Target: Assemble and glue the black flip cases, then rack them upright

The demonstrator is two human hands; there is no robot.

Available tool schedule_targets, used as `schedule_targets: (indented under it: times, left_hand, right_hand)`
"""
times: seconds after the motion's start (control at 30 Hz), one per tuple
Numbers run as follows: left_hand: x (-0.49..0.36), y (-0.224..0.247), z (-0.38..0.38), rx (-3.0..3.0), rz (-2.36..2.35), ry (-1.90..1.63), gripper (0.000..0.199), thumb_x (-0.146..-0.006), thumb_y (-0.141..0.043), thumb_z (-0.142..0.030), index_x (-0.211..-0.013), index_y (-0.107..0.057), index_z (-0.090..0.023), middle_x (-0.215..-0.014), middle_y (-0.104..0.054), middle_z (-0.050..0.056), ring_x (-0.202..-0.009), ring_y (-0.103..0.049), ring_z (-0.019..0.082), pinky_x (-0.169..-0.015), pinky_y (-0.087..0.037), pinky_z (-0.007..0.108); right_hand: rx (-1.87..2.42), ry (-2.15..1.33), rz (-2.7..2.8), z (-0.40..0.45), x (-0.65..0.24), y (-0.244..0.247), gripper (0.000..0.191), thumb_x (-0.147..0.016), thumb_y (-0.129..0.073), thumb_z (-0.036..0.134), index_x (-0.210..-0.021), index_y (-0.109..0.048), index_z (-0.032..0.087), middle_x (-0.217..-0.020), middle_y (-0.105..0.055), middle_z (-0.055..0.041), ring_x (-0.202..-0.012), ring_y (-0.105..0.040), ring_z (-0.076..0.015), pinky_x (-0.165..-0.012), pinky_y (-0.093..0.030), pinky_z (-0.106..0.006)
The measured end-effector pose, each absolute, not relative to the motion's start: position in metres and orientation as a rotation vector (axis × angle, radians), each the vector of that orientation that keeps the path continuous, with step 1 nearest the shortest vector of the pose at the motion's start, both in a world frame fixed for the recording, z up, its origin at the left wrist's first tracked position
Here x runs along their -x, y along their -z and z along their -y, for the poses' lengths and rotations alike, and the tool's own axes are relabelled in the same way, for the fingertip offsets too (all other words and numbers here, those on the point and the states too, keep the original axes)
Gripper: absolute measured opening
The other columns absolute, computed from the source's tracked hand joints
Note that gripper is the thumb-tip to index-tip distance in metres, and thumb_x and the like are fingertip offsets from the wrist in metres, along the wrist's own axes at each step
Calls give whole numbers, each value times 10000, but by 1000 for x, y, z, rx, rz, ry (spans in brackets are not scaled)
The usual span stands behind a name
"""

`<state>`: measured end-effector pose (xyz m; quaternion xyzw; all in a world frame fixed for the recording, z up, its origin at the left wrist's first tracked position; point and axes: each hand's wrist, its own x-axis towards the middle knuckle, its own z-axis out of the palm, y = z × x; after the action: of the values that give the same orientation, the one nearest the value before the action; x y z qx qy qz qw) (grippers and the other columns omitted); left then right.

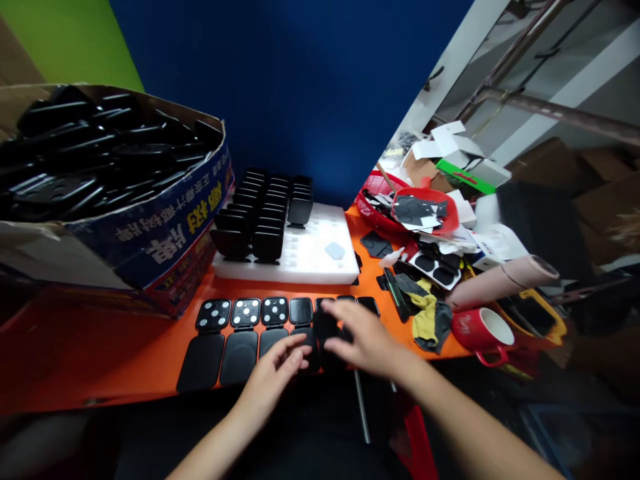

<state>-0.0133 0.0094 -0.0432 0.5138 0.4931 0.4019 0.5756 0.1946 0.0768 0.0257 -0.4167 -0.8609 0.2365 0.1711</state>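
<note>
Open black hinged compact cases point(201, 361) lie in a row along the orange table's front edge. The three leftmost have dots, mostly pale, on their upper halves point(246, 311). My right hand point(363, 337) is around a dark, motion-smeared black compact case point(326, 331) right of the row's middle, gripping its side between thumb and fingers. Just left of it, my left hand point(275, 369) hovers over the lower halves, thumb and fingers slightly apart, holding nothing. Both hands hide parts of the cases beneath them.
A cardboard box point(150, 247) heaped with black cases stands at left. Behind the row, a white foam block point(300, 267) carries upright cases and a pale rounded pad point(335, 251). At right are red baskets point(383, 217), a yellow-grey glove point(426, 313), a red mug point(475, 333) and a pink bottle point(505, 280).
</note>
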Motion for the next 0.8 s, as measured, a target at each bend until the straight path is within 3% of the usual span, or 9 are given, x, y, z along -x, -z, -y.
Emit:
schedule_targets:
  times: [0.1, 0.2, 0.23, 0.3, 0.37, 0.47, 0.63, 0.8]
  left_hand:
    - [15, 43, -7, -1035, -1184, -896, 333, -753, -588, -491, -755, -583, -159, -611, -618, -3, -568, -598, 142, -530, -472, 242]
    - [21, 40, 1, -1146, -1326, -863, 310, -775, -577, -458, -656, -531, -176, -547, -545, -35, -524, -539, 120, -497, -422, 220]
    - [24, 39, 4, -1233, -1370, -847, 293, -800, -553, -442, -666, -538, -182, -567, -559, -31, -542, -549, 126, -509, -430, 224]
    - [26, 37, 7, -1475, -1432, -798, 246, -852, -498, -394, -722, -569, -198, -647, -621, -13, -613, -598, 149, -565, -474, 246]
    - [25, 39, 8, -1785, -1417, -757, 182, -883, -457, -322, -845, -599, -215, -857, -694, 22, -814, -651, 190, -727, -522, 310]
    - [18, 47, 3, -2202, -1325, -712, 175, -879, -439, -211, -957, -596, -205, -1173, -640, 71, -1125, -565, 235, -981, -427, 449]
    - [9, 62, -3, -2365, -1320, -669, 275, -858, -417, -129, -1080, -571, -176, -1147, -655, 97, -1106, -584, 227, -989, -431, 460]
    - [12, 60, -5, -2345, -1299, -644, 272, -844, -421, -122, -1058, -585, -162, -1154, -649, 98, -1110, -578, 229, -995, -433, 439]
  right_hand:
    - [1116, -868, 2407, -33, -172, -8, 642, -782, -639, 367, -1357, -391, 229, -1285, -515, -106, -1132, -512, -229, -948, -437, -354]
    - [1366, -1067, 2125, -24, -164, 9, 363, -839, -568, 386, -1154, -576, 205, -1073, -629, -85, -924, -611, -189, -795, -517, -295]
    - [1415, -1078, 2079, -27, -164, 12, 264, -881, -506, 358, -1066, -621, 209, -994, -654, -67, -875, -624, -175, -767, -521, -285]
    - [1414, -977, 2126, -40, -165, 17, 267, -925, -410, 288, -1006, -655, 221, -977, -676, -56, -919, -624, -176, -826, -504, -310]
    - [1338, -811, 2257, -55, -166, 19, 302, -921, -396, 248, -1115, -627, 223, -1131, -648, -63, -1071, -579, -190, -944, -449, -354]
    - [1226, -749, 2505, -72, -160, 20, 373, -913, -415, 299, -1254, -542, 211, -1321, -523, -66, -1225, -473, -195, -1059, -341, -398]
    - [1401, -687, 2724, -75, -144, 22, 517, -897, -411, 483, -1326, -466, 200, -1405, -402, -77, -1292, -387, -226, -1092, -264, -445]
    - [1397, -557, 2774, -79, -134, 33, 486, -923, -385, 447, -1304, -494, 164, -1385, -423, -93, -1280, -406, -216, -1110, -223, -421]
